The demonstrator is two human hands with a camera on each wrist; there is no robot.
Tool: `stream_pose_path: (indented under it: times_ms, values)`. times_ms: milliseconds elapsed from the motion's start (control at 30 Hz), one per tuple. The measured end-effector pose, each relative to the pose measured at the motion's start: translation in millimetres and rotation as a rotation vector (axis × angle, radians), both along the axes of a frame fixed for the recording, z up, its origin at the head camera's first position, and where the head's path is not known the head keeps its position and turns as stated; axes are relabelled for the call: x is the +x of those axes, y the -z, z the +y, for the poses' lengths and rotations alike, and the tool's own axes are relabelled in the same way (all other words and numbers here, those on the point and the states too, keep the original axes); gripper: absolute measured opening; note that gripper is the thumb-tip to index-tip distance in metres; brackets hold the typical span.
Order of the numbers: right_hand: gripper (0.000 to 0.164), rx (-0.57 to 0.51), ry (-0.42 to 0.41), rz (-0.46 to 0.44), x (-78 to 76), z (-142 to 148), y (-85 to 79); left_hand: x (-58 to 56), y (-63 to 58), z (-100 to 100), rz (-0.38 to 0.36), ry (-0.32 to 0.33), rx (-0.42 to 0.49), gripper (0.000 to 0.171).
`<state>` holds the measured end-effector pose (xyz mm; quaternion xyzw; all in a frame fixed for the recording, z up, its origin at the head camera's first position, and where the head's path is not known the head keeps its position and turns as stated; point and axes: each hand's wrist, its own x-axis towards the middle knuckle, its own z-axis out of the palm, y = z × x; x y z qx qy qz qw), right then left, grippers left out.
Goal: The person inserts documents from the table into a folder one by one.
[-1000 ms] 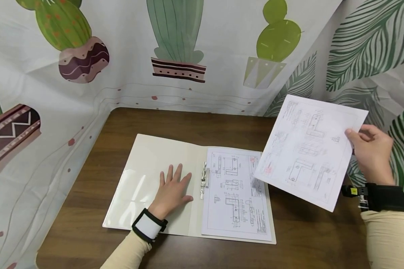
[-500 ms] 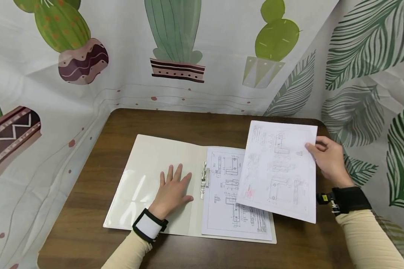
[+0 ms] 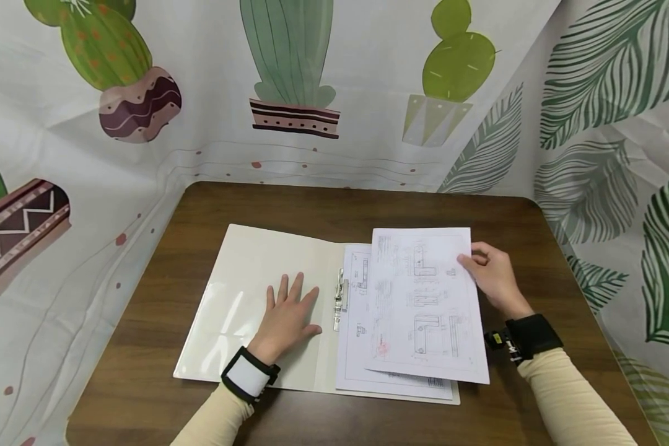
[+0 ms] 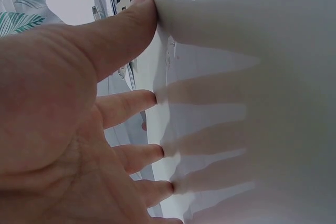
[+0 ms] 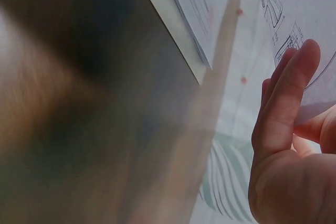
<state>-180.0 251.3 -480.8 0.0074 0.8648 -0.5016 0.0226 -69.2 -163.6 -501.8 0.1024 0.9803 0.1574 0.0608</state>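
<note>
An opened white folder (image 3: 240,254) lies on the table, its left cover spread flat. My left hand (image 3: 284,325) rests on that cover with fingers splayed; in the left wrist view the fingertips (image 4: 163,150) touch its glossy surface. By the right edge my right hand (image 3: 493,275) pinches a sheet of paper (image 3: 401,266) between thumb and fingers. The sheet shows line drawings and a faint red stamp. It overlaps a stack of drawing sheets (image 3: 351,365) in the folder's right half, hiding most of the top one. A metal clip (image 3: 340,300) runs along the folder's spine.
The brown wooden table (image 3: 161,297) has rounded back corners. Behind it hangs a white cloth (image 3: 368,161) printed with cacti and leaves. Black bands sit on both wrists, the left one with a white panel (image 3: 246,376).
My right hand has brought the sheet leftward and down, from right of the folder to over the stack, turning it straighter. The left hand has stayed in place.
</note>
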Motion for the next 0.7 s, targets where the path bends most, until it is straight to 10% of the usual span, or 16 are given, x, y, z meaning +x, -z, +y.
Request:
stream_pose_path:
  times_ms: [700]
  values:
    - [0.031,-0.06,-0.03,-0.109,9.7,-43,36.7,-0.9,3.9,-1,0.005,0.009,-0.007,0.077]
